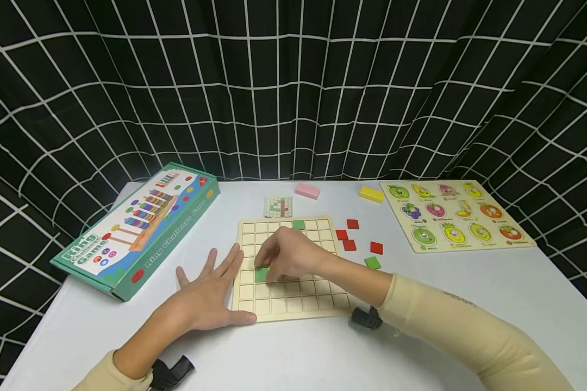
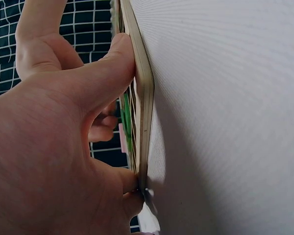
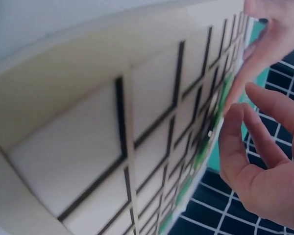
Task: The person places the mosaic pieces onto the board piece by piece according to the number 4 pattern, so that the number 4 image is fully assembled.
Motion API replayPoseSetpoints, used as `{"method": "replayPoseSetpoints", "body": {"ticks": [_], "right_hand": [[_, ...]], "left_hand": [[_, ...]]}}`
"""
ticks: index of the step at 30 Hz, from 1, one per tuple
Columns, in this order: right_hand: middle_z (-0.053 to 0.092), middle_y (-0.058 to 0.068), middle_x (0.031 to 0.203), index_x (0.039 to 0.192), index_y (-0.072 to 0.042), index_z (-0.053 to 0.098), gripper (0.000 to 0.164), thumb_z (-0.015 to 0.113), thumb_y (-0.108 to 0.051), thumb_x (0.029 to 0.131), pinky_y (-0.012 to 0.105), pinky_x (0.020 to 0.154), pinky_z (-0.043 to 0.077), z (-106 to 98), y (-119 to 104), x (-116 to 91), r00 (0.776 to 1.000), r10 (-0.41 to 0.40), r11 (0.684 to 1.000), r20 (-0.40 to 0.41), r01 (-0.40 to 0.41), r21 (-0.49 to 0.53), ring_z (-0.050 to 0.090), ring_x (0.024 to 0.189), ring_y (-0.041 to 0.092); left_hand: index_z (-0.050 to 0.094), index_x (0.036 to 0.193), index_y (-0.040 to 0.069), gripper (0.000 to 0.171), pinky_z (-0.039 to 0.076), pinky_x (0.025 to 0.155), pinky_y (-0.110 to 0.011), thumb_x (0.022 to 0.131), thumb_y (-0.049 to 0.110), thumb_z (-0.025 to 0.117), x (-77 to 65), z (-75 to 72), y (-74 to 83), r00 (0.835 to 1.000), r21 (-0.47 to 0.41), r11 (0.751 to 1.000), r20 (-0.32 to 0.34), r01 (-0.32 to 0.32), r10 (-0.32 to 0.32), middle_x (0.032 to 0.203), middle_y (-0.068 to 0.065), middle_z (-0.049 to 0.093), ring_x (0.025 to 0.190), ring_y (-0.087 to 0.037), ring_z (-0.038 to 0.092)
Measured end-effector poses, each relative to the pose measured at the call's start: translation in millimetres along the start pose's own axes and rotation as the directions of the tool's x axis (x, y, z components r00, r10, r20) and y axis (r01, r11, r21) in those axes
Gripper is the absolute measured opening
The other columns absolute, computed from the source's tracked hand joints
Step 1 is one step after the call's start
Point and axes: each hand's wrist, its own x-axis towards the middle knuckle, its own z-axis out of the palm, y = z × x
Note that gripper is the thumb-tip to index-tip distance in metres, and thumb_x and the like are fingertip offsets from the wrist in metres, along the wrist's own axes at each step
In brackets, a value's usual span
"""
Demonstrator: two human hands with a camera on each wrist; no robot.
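Observation:
A wooden grid board [image 1: 293, 316] lies flat on the white table. My left hand [image 1: 207, 301] spreads its fingers along the board's left side, with thumb and fingertips touching the edge. Over the middle-left squares is my right hand [image 1: 293, 252], its thumb and fingers bent around a green tile [image 1: 261, 275] lying in the grid. In the right wrist view, a gap shows between the bent fingers of the right hand [image 3: 264, 171], and no tile is visible in it. Another green tile [image 1: 299, 224] sits in the top row. The right hand covers part of the grid.
Several loose red tiles [image 1: 349, 245] and one green tile [image 1: 373, 263] lie right of the board. Behind it are a small pattern card [image 1: 278, 207], a pink block [image 1: 307, 190] and a yellow block [image 1: 372, 194]. A game box [image 1: 142, 228] stands left, a fruit puzzle board [image 1: 455, 217] right.

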Motion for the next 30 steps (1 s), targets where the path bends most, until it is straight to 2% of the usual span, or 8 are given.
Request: {"method": "replayPoseSetpoints", "body": {"ticks": [4, 10, 17, 23, 30], "right_hand": [[0.080, -0.001, 0.096, 0.098, -0.015, 0.084, 0.028, 0.086, 0.001, 0.075, 0.027, 0.073, 0.057, -10.0, 0.6, -5.2, 1.000, -0.020, 0.999, 0.002, 0.020, 0.048, 0.070, 0.079, 0.011], [0.080, 0.003, 0.097, 0.106, -0.014, 0.083, 0.028, 0.081, -0.001, 0.080, 0.030, 0.072, 0.058, -26.6, 2.4, -16.9, 0.999, -0.031, 0.995, -0.025, 0.033, 0.089, 0.073, 0.080, 0.012], [0.080, 0.002, 0.108, 0.106, -0.017, 0.083, 0.026, 0.084, -0.005, 0.083, 0.032, 0.084, 0.057, -43.4, 10.4, -32.4, 0.992, -0.068, 0.994, -0.104, 0.077, 0.082, 0.071, 0.090, 0.012], [0.079, -0.004, 0.109, 0.105, -0.024, 0.083, 0.027, 0.085, -0.009, 0.083, 0.035, 0.088, 0.056, -55.3, 21.3, -48.1, 0.986, -0.029, 0.996, -0.164, 0.042, 0.079, 0.069, 0.098, 0.015], [0.077, 0.005, 0.113, 0.107, -0.020, 0.082, 0.024, 0.084, -0.008, 0.086, 0.037, 0.085, 0.056, -73.9, 46.1, -71.3, 0.980, -0.003, 0.993, -0.197, 0.025, 0.112, 0.068, 0.099, 0.021]], "left_hand": [[0.010, 0.169, 0.013, 0.131, 0.000, 0.094, -0.097, 0.076, 0.082, 0.071, 0.3, -0.3, -0.2, 1.000, 0.004, 1.000, -0.003, -0.002, 0.002, 0.178, -0.002, 0.001, 0.159, -0.051, 0.005], [0.011, 0.169, 0.013, 0.130, 0.001, 0.095, -0.097, 0.075, 0.082, 0.071, 1.3, -0.3, -0.6, 1.000, 0.016, 1.000, -0.005, 0.001, -0.001, 0.178, -0.001, 0.001, 0.160, -0.049, 0.005], [0.011, 0.169, 0.014, 0.131, 0.000, 0.095, -0.097, 0.075, 0.082, 0.071, 1.4, 1.5, -0.8, 1.000, 0.009, 1.000, -0.011, -0.001, 0.002, 0.178, -0.001, 0.002, 0.160, -0.050, 0.005], [0.011, 0.169, 0.013, 0.131, 0.000, 0.094, -0.097, 0.075, 0.081, 0.072, 0.6, 1.7, 0.1, 1.000, 0.003, 1.000, -0.016, -0.009, 0.009, 0.178, -0.002, 0.004, 0.159, -0.051, 0.005], [0.011, 0.169, 0.013, 0.131, -0.001, 0.094, -0.097, 0.075, 0.081, 0.072, -0.1, 0.9, 0.5, 1.000, -0.005, 1.000, -0.018, -0.010, 0.010, 0.178, -0.003, 0.004, 0.159, -0.051, 0.005]]}}
